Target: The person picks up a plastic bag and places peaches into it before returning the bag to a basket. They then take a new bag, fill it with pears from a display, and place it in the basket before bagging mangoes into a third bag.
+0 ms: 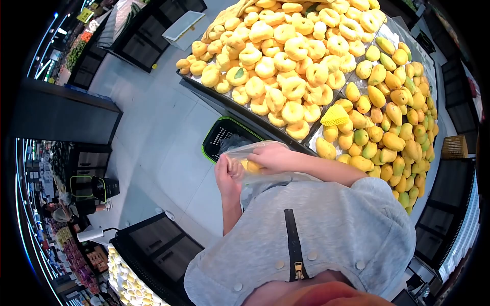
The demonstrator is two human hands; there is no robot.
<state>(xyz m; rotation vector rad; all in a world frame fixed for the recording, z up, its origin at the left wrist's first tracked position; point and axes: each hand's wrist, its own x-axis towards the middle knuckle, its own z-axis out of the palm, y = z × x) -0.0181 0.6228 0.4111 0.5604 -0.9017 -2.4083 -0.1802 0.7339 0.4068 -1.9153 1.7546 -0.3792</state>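
Note:
My left hand (228,174) is closed on the edge of a clear plastic bag (240,152), just in front of my chest. At the bag's mouth my right hand (274,157) reaches in from the right, its fingers curled over a yellow fruit (252,167); the fruit's kind is partly hidden by the hand and the film. A black shopping basket with a green rim (205,145) stands on the floor beyond my hands, with crumpled clear plastic inside. Close to my right forearm are heaped yellow mangoes (376,133).
Yellow flat peaches (293,87) fill the display ahead. A yellow foam net (334,116) lies on the mangoes' edge. Another display of pale fruit (125,278) is at lower left. A white bin (185,28) stands at the back; a person (64,211) is far left near another basket (104,188).

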